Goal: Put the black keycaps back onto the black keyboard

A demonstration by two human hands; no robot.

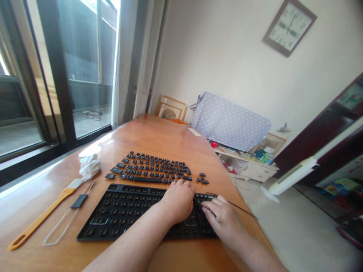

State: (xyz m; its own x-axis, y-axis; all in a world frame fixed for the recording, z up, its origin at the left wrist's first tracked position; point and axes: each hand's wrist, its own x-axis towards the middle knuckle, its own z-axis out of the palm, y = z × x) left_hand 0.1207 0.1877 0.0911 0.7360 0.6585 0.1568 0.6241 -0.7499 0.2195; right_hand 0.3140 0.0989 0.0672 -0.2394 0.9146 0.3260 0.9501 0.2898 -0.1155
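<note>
A black keyboard (127,211) with most of its keycaps off lies in front of me, showing bare switch sockets. My left hand (178,200) rests over its right-centre part, fingers curled with their tips hidden. Over the number pad side, my right hand (224,215) has thumb and index finger bent close together at the keys; whatever is between them is too small to make out. Just behind the keyboard, loose black keycaps (153,168) lie in rows, with a long space bar keycap (147,180) at the front. A smaller group of keycaps (202,178) sits to the right.
On the left lie an orange-handled brush (42,217), a wire keycap puller (78,201) and a crumpled white cloth (90,166). The keyboard's cable (241,207) runs over the table's right edge. A polka-dot cover (229,121) drapes something beyond the wooden table (167,136).
</note>
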